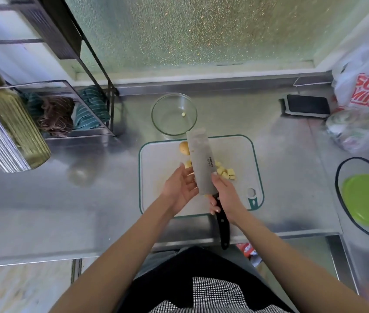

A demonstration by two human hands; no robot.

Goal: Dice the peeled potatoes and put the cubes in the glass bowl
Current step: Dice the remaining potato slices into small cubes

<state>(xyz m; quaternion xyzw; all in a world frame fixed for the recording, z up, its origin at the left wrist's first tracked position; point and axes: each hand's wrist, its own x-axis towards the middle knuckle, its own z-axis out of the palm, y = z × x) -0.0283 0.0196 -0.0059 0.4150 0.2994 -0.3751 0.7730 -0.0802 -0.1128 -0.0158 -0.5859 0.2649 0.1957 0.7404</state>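
The right hand [223, 195] grips the black handle of a big knife [200, 163]. The wide blade is lifted flat over the cutting board [242, 199], and its long side points to 12 o'clock, at the glass bowl [174, 114]. The left hand [180, 188] is open, with its fingers touching the blade's left side. It holds nothing.

Potato cubes [226, 173] lie on the board at 3 o'clock from the blade. A whole potato [184, 148] sits at 11 o'clock. One cube [183, 114] is already in the bowl.

The cubes look small, light, wet and slippery. They would likely slide off the blade, so scooping from under them seems best. The bowl could break, so go gently.
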